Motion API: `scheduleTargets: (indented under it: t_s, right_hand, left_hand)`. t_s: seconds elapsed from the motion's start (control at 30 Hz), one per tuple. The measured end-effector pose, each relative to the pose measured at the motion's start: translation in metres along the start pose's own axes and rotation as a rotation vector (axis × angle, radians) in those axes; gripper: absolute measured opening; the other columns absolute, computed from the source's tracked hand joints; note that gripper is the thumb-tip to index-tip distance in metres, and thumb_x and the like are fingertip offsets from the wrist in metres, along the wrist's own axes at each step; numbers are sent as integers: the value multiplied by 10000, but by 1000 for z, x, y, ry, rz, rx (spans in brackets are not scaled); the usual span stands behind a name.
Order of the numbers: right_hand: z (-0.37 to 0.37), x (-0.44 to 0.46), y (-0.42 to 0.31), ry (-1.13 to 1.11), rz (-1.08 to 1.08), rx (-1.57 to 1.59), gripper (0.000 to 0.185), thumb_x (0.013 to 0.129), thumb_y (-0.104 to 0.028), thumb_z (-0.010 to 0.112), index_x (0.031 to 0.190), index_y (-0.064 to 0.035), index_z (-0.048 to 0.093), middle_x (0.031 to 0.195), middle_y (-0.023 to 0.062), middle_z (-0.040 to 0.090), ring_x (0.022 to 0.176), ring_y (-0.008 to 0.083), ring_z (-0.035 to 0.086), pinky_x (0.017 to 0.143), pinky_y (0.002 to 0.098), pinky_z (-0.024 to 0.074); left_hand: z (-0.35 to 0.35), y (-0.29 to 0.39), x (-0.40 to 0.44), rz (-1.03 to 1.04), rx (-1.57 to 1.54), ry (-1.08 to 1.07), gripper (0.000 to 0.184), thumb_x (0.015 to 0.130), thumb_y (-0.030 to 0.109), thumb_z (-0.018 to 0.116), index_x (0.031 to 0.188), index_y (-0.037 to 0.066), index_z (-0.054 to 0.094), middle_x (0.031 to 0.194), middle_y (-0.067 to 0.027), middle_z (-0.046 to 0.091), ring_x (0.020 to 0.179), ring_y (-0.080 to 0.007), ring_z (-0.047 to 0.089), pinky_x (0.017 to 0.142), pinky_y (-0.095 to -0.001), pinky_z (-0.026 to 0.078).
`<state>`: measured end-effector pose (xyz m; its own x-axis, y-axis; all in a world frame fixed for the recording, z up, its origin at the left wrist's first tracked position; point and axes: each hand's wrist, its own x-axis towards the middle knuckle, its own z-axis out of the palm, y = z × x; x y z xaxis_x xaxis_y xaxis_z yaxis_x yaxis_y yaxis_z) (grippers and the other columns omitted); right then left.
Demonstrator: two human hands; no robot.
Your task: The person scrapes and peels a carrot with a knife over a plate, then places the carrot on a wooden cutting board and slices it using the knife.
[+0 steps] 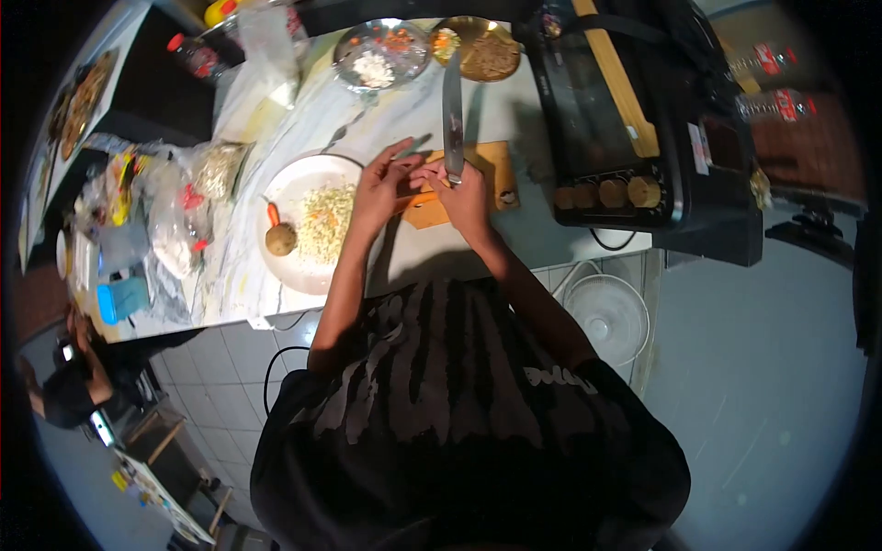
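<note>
A large knife [453, 106] points up and away from me, its handle end in my right hand [467, 197], whose fingers are closed round it. My left hand [378, 191] is beside it over the left edge of a wooden cutting board [498, 165], fingers bent and partly apart. Between and below the hands lies an orange carrot-like piece [415, 199]; whether the left fingers grip it is unclear. Left of my hands, a white plate [285, 188] holds a chopped pale heap [323, 225], a small carrot or chili [273, 213] and a brown round potato-like item [280, 240].
Two metal plates [344, 69] [505, 69] with chopped food stand at the back. A black oven [606, 119] borders the right. Plastic bags [170, 216] and a blue-lidded container [122, 300] sit left. Another person [78, 386] is at far left.
</note>
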<state>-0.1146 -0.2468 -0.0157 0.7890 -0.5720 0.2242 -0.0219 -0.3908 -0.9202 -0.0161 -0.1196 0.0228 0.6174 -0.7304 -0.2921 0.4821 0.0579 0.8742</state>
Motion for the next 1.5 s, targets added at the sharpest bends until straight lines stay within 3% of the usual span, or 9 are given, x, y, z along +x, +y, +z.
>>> scheduleTargets:
  t_s: [0.13,0.33,0.4,0.5,0.57,0.67,0.77,1.2,1.5]
  right_hand:
    - [46,5,-46,-229,363,443,259,842,23,732,783,-30,485,886,106,706,781,101,649,686,252,523]
    - [61,2,-61,-504,143,232,94,852,-41,689,841,11,611,881,92,719,801,158,673,746,307,536]
    - [43,7,-30,-365,20,227,180,829,12,655,1009,4,659,950,71,724,859,132,646,838,285,517]
    - [-27,12,-31,-170,74,58,255,824,18,686,731,-35,455,866,73,701,798,113,644,768,276,506]
    - [-66,2,-3,-177,55,-44,119,812,21,684,838,-3,570,822,67,688,809,133,675,753,276,527]
    - [-93,-29,20,-107,220,29,111,821,9,682,844,6,574,823,72,691,805,145,685,756,284,530]
    - [-111,-53,28,-67,261,64,145,837,26,657,819,2,515,819,87,687,790,158,687,750,300,534]
    - [-122,-69,38,-104,343,129,259,872,16,656,784,-48,421,825,88,658,779,150,659,729,283,514]
    - [-113,-23,36,-128,261,83,134,849,-86,653,823,44,632,783,124,709,738,202,703,691,323,513]
  left_hand:
    - [-37,46,-57,304,96,465,357,972,20,485,1317,1,575,1106,-155,674,881,-144,666,791,-256,534]
    - [-66,57,-99,594,179,923,247,976,53,535,1189,-9,644,933,-75,668,788,-95,586,759,-238,498]
    - [-61,44,-95,503,245,907,237,961,47,561,1176,10,653,921,-68,666,788,-94,583,737,-227,483]
    - [-33,20,-73,441,519,630,255,914,46,620,1161,69,678,848,1,682,729,-62,587,673,-213,463]
    - [-6,2,-57,279,602,388,229,879,65,643,1099,34,701,881,-37,728,679,-76,602,641,-245,491]
    - [28,-41,-36,254,1006,154,175,807,179,739,917,42,732,804,-164,719,763,-310,707,701,-391,548]
    - [67,-47,-28,87,1249,104,156,800,189,741,890,62,740,794,-168,708,739,-339,696,683,-422,548]
    - [71,-67,-10,417,1275,147,116,813,122,674,879,44,729,759,-177,684,682,-355,673,651,-434,546]
    - [78,-53,1,302,1516,-69,201,779,177,701,922,36,688,815,-167,702,708,-368,678,670,-438,549]
